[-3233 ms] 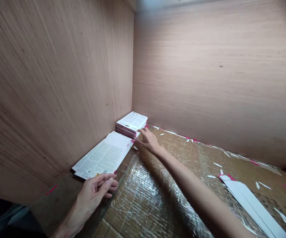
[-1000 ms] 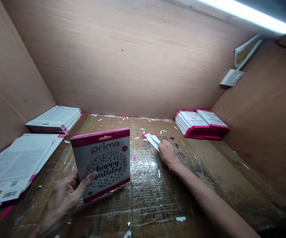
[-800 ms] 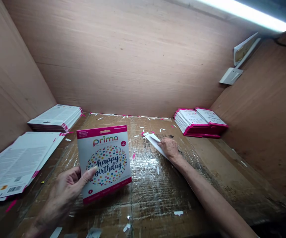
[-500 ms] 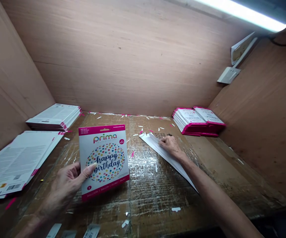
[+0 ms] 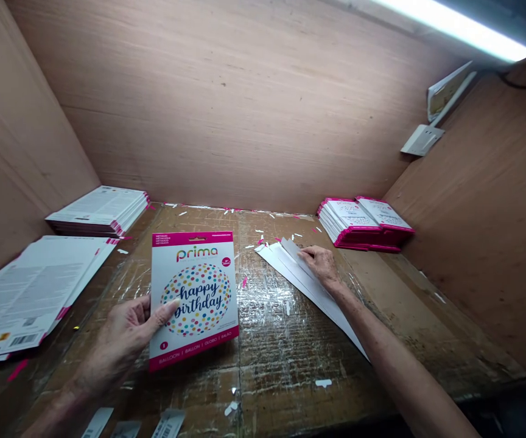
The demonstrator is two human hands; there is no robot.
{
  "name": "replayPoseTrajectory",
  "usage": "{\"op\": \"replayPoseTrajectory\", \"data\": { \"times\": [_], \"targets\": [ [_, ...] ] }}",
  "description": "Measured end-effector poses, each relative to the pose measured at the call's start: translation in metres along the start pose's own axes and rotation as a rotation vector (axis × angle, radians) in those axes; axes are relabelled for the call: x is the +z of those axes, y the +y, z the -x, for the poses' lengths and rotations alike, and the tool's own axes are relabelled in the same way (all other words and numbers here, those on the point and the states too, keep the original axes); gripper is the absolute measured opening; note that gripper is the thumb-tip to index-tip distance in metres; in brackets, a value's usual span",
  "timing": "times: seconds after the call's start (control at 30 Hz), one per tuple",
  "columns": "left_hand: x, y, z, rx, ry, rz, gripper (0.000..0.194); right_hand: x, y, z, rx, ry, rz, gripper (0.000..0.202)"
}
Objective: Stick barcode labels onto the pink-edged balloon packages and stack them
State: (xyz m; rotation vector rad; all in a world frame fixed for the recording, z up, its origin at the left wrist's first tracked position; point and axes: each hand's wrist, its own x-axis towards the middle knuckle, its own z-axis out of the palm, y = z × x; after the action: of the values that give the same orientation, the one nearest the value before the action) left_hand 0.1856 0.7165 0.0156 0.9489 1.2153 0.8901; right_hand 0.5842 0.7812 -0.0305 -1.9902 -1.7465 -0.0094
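My left hand (image 5: 137,325) grips the left edge of a white and pink "happy birthday" balloon packet (image 5: 194,298), thumb on its front, holding it upright over the cardboard surface. To the right, my right hand (image 5: 318,264) has its fingers closed on the upper end of a white sheet (image 5: 306,277). That sheet overlaps another white sheet (image 5: 274,255) lying slantwise on the tape-covered cardboard (image 5: 267,365). The fingertips of my right hand are partly hidden.
Stacks of printed cards (image 5: 101,207) and a fanned pile (image 5: 30,292) lie at left. Pink and white packets (image 5: 363,222) are stacked at back right. Paper scraps (image 5: 324,383) dot the surface. Wooden walls enclose three sides.
My right hand has shifted slightly right, and the sheet in its fingers now stands apart from the one beneath. The packet in my left hand has moved a little to the right.
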Motion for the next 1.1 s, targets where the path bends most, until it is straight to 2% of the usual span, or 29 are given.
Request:
{"op": "replayPoseTrajectory", "data": {
  "times": [0.17,0.27,0.33,0.4,0.43,0.47,0.57,0.63,0.67,0.77,0.9,1.1],
  "targets": [
    [-0.001,0.000,0.000,0.012,-0.024,0.021,0.055,-0.007,0.001,-0.008,-0.029,0.055,-0.075,0.027],
    [0.001,0.005,0.004,0.013,0.009,0.015,0.052,-0.016,-0.006,-0.013,-0.051,0.166,-0.126,0.033],
    [0.002,0.007,0.006,0.018,0.028,0.014,0.050,-0.027,-0.022,-0.012,-0.075,0.282,-0.161,0.036],
    [0.001,0.006,0.006,0.035,0.017,0.028,0.046,-0.039,-0.050,-0.005,-0.176,0.342,-0.253,0.035],
    [0.000,0.005,0.006,0.047,0.000,0.036,0.044,-0.044,-0.068,0.002,-0.249,0.312,-0.321,0.033],
    [-0.001,0.003,0.005,0.059,-0.022,0.038,0.042,-0.048,-0.087,0.010,-0.331,0.229,-0.398,0.031],
    [-0.003,-0.002,0.003,0.067,-0.093,0.039,0.037,-0.050,-0.143,0.040,-0.452,-0.237,-0.551,0.032],
    [-0.004,-0.004,0.003,0.051,-0.148,0.065,0.036,-0.044,-0.171,0.055,-0.436,-0.424,-0.523,0.041],
    [-0.004,-0.005,0.003,0.038,-0.173,0.085,0.036,-0.039,-0.181,0.059,-0.423,-0.450,-0.480,0.044],
    [-0.004,-0.005,0.005,0.009,-0.216,0.122,0.037,-0.029,-0.198,0.063,-0.407,-0.407,-0.322,0.044],
    [-0.005,-0.004,0.007,0.012,-0.211,0.123,0.036,-0.027,-0.207,0.060,-0.454,-0.354,-0.226,0.039],
    [-0.004,-0.004,0.007,0.022,-0.202,0.086,0.036,-0.021,-0.214,0.058,-0.539,-0.323,-0.208,0.037]
  ]
}}
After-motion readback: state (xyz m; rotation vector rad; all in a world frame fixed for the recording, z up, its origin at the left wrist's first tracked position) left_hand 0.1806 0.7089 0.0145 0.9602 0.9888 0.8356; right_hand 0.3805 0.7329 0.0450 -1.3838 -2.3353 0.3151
